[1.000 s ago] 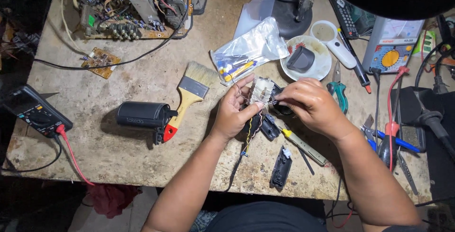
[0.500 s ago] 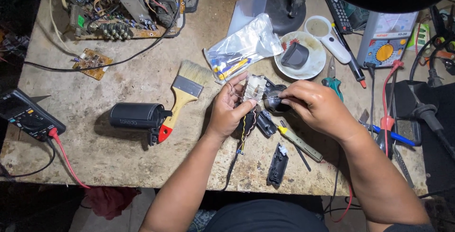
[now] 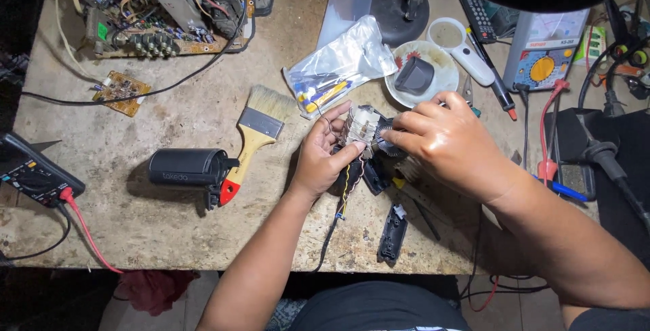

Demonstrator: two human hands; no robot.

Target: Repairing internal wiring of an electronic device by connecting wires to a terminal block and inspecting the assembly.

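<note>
My left hand (image 3: 323, 157) grips a small opened device (image 3: 362, 130) with pale metal fins and dangling wires, holding it just above the workbench (image 3: 189, 236). My right hand (image 3: 448, 143) pinches the dark round part (image 3: 390, 143) on the device's right side. Yellow and black wires (image 3: 340, 202) hang below the device toward the bench edge. A black plastic cover piece (image 3: 393, 233) lies on the bench below my hands.
A paintbrush (image 3: 254, 135) and a black cylinder (image 3: 186, 166) lie to the left. Behind are a plastic bag of parts (image 3: 338, 67), a white dish (image 3: 421, 74), circuit boards (image 3: 156, 13), a multimeter (image 3: 545, 50) at right and another meter (image 3: 30, 170) at left.
The view has shifted slightly. Both hands stay on the device, and my right hand's fingers have shifted on the dark round part.
</note>
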